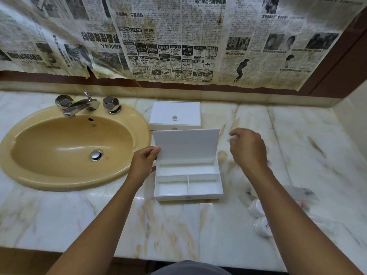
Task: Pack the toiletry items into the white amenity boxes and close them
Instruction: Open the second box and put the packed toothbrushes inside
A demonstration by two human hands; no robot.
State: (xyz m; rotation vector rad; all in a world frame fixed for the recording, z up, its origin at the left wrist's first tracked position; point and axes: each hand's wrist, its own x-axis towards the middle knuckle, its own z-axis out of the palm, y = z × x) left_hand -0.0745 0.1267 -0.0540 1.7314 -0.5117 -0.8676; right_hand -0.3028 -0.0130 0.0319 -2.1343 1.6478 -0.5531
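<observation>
At centre frame, on the marble counter (178, 225), an open white amenity box (188, 180) sits with its lid (185, 144) raised upright. Its inside shows one long compartment at the back and two smaller ones in front, all bare. The left hand (144, 162) holds the lid's left edge, thumb and fingers (155, 150) pinched on it. The right hand (248, 148) hangs in the air just right of the lid, touching nothing, its fingers loosely curled and holding nothing I can see.

Just behind the open box stands a second white amenity box (174, 115), closed, with a small clear knob (174, 118) on top. Toward the lower right of the frame, partly hidden by the right forearm, lie the toiletry items (260, 215): a couple of small round white containers and some clear wrapped packets, blurred beyond telling more.

Filling the left of the frame is a tan oval sink (75, 147) with a chrome tap (79, 106) between two faceted handles. Old newspaper (178, 40) covers the wall across the top.
</observation>
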